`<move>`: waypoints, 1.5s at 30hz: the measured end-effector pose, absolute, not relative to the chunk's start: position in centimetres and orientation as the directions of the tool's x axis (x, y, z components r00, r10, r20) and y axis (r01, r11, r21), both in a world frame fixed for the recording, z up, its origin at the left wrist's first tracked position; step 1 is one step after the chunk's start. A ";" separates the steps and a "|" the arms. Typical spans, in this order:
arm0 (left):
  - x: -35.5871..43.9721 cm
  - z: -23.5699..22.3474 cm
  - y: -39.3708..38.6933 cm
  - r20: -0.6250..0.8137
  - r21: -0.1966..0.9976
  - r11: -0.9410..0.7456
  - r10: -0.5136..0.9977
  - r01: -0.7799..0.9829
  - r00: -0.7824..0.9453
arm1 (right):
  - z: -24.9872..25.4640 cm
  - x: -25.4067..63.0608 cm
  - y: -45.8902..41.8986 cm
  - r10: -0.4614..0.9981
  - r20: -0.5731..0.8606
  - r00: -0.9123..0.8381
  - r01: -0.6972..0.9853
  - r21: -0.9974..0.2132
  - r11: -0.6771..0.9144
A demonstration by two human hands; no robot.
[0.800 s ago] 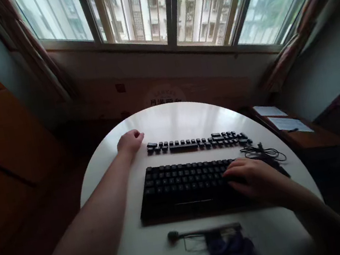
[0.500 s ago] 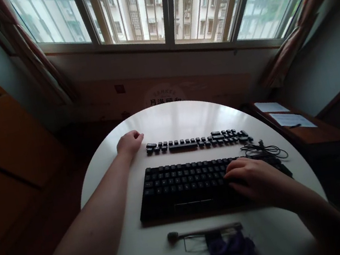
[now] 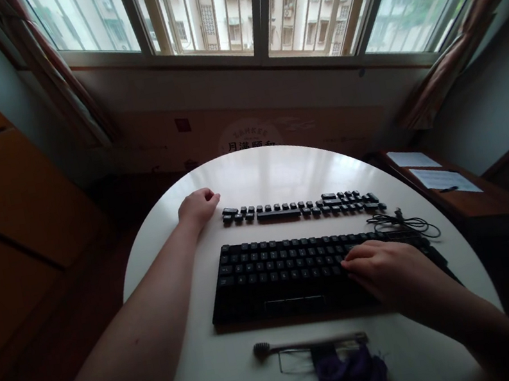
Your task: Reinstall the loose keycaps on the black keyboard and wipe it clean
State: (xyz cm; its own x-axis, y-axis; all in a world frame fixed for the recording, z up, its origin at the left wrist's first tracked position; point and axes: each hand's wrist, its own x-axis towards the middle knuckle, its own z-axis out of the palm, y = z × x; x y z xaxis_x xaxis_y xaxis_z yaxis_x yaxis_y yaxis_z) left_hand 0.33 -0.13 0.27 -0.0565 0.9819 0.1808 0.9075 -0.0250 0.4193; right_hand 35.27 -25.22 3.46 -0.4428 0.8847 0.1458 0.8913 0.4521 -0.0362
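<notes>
A black keyboard (image 3: pixel 293 278) lies on the round white table (image 3: pixel 176 334), with its lower rows bare of keycaps. Over its right part is my right hand (image 3: pixel 385 269), fingertips pinched together at the end of a row of keys; whatever they grip is hidden. My left hand (image 3: pixel 198 206) rests in a loose fist on the table, left of the loose black keycaps (image 3: pixel 306 209). These stand in rows behind the keyboard, a long spacebar (image 3: pixel 279 215) among them. I cannot see into the fist.
A coiled black cable (image 3: pixel 406 223) lies at the keyboard's far right corner. In front are a brush (image 3: pixel 309 343), a wire tool (image 3: pixel 296 362) and a purple cloth (image 3: pixel 352 379). Papers (image 3: pixel 445 179) and a pen lie on a wooden surface at right.
The fingers of my right hand have drawn closer together at the same place on the keyboard. My left hand stays in its fist. The view has shifted slightly.
</notes>
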 end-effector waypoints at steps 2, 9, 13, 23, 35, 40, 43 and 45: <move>0.3 0.3 -0.1 0.180 0.417 -0.027 0.982 0.909 -0.053 | 3.5 34.9 -25.4 0.891 0.157 -0.425 0.902 -0.002 0.431; 0.3 0.2 -0.2 0.184 0.413 -0.043 0.982 0.910 -0.037 | 3.7 34.0 -25.8 0.918 0.127 -0.377 0.926 0.065 0.371; 0.3 0.2 -0.2 0.180 0.410 -0.050 0.983 0.911 -0.027 | 3.8 33.5 -26.0 0.931 0.101 -0.350 0.936 0.069 0.345; 0.2 0.3 -0.1 0.183 0.392 -0.056 0.983 0.918 -0.018 | 4.2 37.4 -24.7 0.900 0.326 -0.289 0.900 -0.227 0.371; 0.1 0.5 0.0 0.162 0.371 -0.039 0.987 0.928 -0.023 | 3.5 37.6 -23.0 0.766 0.265 -0.586 0.740 -0.209 0.639; 0.0 0.9 -0.2 0.148 0.370 -0.048 0.989 0.928 -0.008 | 3.2 37.4 -22.7 0.781 0.269 -0.564 0.743 -0.249 0.622; -0.1 1.1 -0.3 0.149 0.376 -0.052 0.989 0.925 -0.004 | 3.5 37.7 -22.8 0.786 0.256 -0.562 0.745 -0.255 0.616; -0.1 1.1 -0.3 0.148 0.379 -0.050 0.989 0.924 -0.007 | 3.8 38.0 -22.8 0.786 0.262 -0.560 0.743 -0.262 0.616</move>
State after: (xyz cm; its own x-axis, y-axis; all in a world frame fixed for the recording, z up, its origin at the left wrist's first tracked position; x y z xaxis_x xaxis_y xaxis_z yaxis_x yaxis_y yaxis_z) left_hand -0.07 -0.32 1.06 -0.0075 0.9890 0.1477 0.9241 -0.0496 0.3790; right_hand 38.04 -22.75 3.84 -0.5601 0.7860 0.2616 0.7426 0.6163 -0.2620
